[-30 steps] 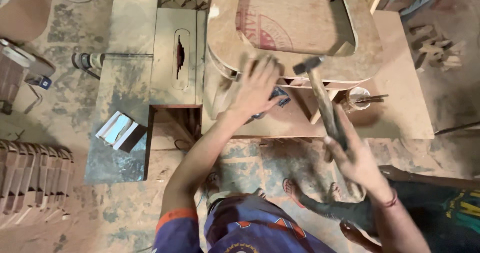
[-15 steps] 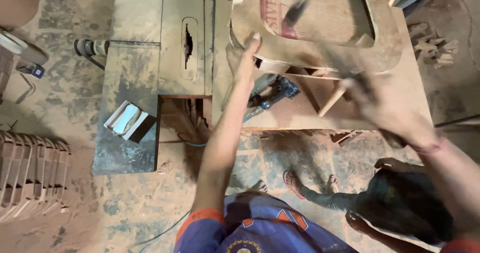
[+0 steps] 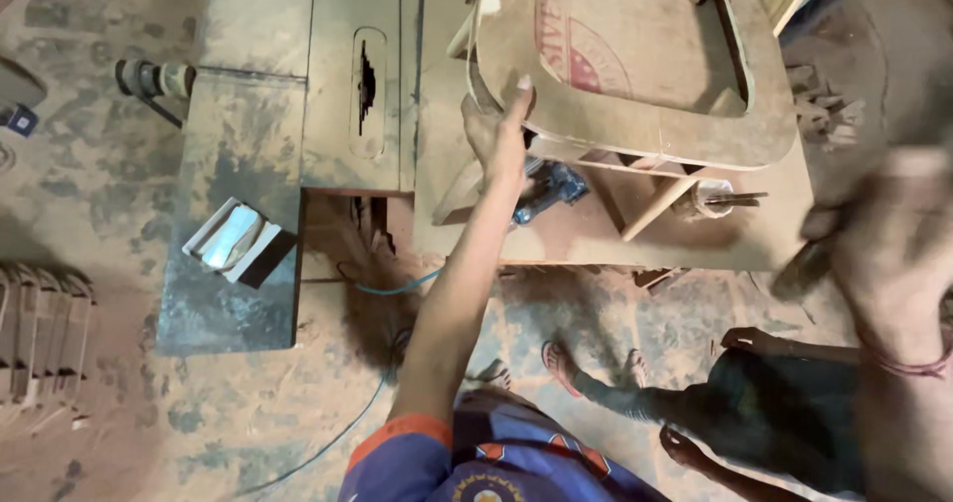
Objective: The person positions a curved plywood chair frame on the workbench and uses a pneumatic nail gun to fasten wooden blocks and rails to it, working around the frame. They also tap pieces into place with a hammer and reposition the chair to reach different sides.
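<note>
Head view: a red round printed mark (image 3: 576, 50) shows on the flat board inside the opening of the curved plywood seat frame (image 3: 655, 130), which lies on a dusty workbench (image 3: 596, 239). The frame is a pale brown, rounded ring of sheet wood, its top cut off by the picture's edge. The left hand (image 3: 501, 135) presses against the frame's left rim, fingers together and stretched up along the edge, not wrapped round anything. The right hand (image 3: 888, 249) is raised near the lens at the right and badly blurred; it seems to grip a dark handle (image 3: 799, 269), though I cannot tell how the fingers lie. Under the frame stand pale wooden legs (image 3: 655, 204) and a blue tool (image 3: 551, 186), half hidden by the arm. To the left is a grey table saw (image 3: 362, 95) with a slot, and an open white box (image 3: 233, 239) on its dusty metal top. Another person's feet in sandals (image 3: 561, 358) stand on the sawdust floor.
</note>
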